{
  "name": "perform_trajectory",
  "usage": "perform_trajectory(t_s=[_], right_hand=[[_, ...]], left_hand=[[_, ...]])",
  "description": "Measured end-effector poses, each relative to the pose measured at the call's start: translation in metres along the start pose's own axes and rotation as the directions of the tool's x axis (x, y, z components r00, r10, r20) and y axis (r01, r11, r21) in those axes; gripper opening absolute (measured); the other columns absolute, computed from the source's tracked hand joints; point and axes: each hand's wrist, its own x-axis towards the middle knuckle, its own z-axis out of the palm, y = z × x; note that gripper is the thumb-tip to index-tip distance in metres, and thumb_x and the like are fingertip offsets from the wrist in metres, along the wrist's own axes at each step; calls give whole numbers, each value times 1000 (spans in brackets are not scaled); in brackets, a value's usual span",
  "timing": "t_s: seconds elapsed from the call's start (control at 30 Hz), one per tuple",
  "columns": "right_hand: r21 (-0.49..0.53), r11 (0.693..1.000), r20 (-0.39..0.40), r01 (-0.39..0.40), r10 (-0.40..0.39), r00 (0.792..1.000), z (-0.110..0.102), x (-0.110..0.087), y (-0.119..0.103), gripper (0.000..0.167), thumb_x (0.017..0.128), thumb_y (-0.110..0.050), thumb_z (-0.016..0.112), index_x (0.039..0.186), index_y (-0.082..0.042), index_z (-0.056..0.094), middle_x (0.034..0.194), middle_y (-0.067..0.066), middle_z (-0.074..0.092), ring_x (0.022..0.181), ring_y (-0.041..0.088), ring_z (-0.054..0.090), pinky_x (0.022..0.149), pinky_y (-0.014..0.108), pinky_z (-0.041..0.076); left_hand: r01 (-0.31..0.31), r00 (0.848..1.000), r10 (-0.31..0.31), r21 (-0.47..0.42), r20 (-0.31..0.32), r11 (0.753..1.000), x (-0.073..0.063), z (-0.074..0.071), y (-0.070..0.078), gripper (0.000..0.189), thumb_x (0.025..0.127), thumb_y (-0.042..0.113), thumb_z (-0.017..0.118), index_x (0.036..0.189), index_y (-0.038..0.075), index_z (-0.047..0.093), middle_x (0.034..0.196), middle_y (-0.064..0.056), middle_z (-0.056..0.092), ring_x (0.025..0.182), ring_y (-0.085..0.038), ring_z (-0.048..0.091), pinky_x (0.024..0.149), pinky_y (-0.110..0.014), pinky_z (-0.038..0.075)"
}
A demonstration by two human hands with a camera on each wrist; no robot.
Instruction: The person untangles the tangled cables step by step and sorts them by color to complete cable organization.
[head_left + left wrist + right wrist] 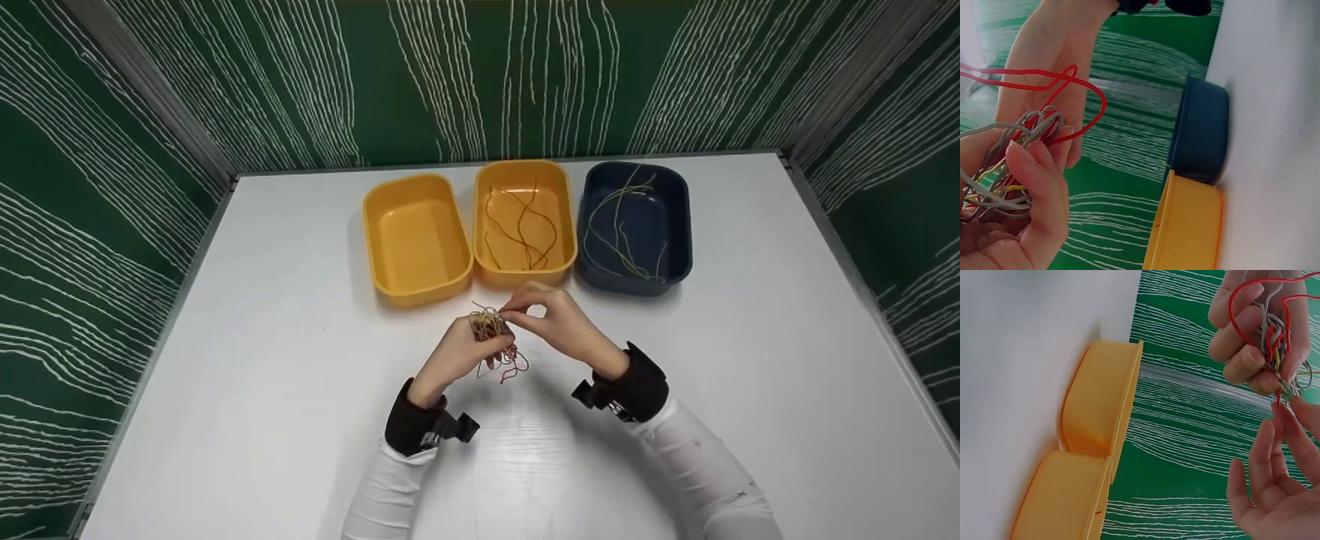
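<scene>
A tangled bundle of thin wires [489,324], grey, red and yellow, is gripped in my left hand [457,352] above the table. Its curled fingers wrap the tangle, and a red wire [1104,107] loops out of it in the left wrist view. From the other side my right hand [568,327] reaches in, thumb and forefinger pinching a wire at the bundle's edge. In the right wrist view, a short red bit [1278,396] shows right at those fingertips, while the other right fingers are spread loosely.
Three bins stand in a row at the back of the white table [262,337]: a yellow one [420,294] on the left, another yellow bin [525,276] holding several orange-looking wires, and a dark blue bin [626,285] holding yellow-green wires. Green, white-streaked walls [375,90] surround the table.
</scene>
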Motion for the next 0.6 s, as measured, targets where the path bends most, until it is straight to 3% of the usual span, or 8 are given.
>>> perform_trajectory(t_s=[0.17,0.3,0.43,0.6], right_hand=[[41,999,11,-6,5,1000,3,-1,7,6,78,5,61,83,8,64,80,14,59,79,24,54,75,28,44],[89,993,-6,-80,81,997,5,-2,25,8,83,-1,59,85,5,62,84,12,59,81,21,54,78,30,43],[152,973,-57,-174,184,981,2,-4,35,12,85,-7,57,88,5,60,84,11,60,81,18,56,78,29,43],[298,931,-97,-211,250,964,-4,-6,41,14,86,-5,56,88,9,57,79,11,60,76,15,57,75,24,44]], left_hand=[[5,1000,-5,26,-3,1000,1,2,-2,10,82,0,56,85,-10,59,71,-10,60,51,-11,50,53,-31,47],[19,1000,-19,31,-3,999,1,2,-2,10,82,1,56,83,-9,59,70,-9,60,51,-8,49,53,-31,47],[26,1000,-26,14,-10,1000,0,1,-2,11,83,1,56,85,-9,59,72,-12,59,53,-9,50,51,-22,44],[21,1000,-21,1,-9,1000,0,-1,-2,13,83,1,55,87,-11,58,73,-13,59,56,-15,50,51,-18,43]])
